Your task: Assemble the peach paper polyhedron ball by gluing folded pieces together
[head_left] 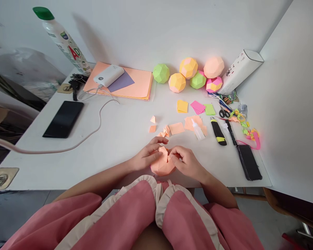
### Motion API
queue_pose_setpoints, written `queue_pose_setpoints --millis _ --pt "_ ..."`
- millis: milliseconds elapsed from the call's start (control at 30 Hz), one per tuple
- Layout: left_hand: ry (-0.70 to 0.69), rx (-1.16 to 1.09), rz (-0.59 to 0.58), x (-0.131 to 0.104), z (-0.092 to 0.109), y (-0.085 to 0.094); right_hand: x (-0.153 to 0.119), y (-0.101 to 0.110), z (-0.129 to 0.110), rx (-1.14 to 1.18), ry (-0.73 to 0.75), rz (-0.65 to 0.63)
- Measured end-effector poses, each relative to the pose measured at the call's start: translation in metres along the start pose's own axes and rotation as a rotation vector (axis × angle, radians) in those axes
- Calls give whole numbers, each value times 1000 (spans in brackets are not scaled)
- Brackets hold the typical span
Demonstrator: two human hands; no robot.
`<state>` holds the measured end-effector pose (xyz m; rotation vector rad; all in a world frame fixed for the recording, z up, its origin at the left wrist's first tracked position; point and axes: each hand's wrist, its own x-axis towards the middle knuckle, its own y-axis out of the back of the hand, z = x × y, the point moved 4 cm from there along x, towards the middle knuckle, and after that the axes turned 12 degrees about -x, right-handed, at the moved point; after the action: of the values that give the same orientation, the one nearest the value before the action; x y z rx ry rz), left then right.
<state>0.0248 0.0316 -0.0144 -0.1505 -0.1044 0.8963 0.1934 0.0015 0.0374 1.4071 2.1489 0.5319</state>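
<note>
Near the table's front edge, a partly open peach paper ball (162, 167) lies between my hands. My left hand (147, 155) rests along its left and upper side, fingers curved over a raised peach flap. On the right side, my right hand (184, 160) pinches the paper at the ball's opening with thumb and index finger. Just beyond the ball are folded peach pieces (165, 131), a peach sheet (176, 128) and a small glue bottle (198, 130) lying on more peach sheets.
Finished paper balls (188, 68) line the wall. Yellow (182, 106), pink and green squares lie before them. A cutter (218, 132), scissors (224, 113) and a phone (249, 162) are right; a black phone (63, 119), cable (91, 133) and power bank (109, 75) are left.
</note>
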Motion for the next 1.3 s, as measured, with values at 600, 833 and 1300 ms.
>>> queue_pose_setpoints --millis 600,833,1300 --pt "-25 5 -87 0 12 -6 0 -1 -1 -25 -3 -50" --pt "18 -63 -124 -2 14 -8 4 -2 8 170 -50 -112" --pt "33 -37 -175 0 20 -8 5 3 4 98 87 -104"
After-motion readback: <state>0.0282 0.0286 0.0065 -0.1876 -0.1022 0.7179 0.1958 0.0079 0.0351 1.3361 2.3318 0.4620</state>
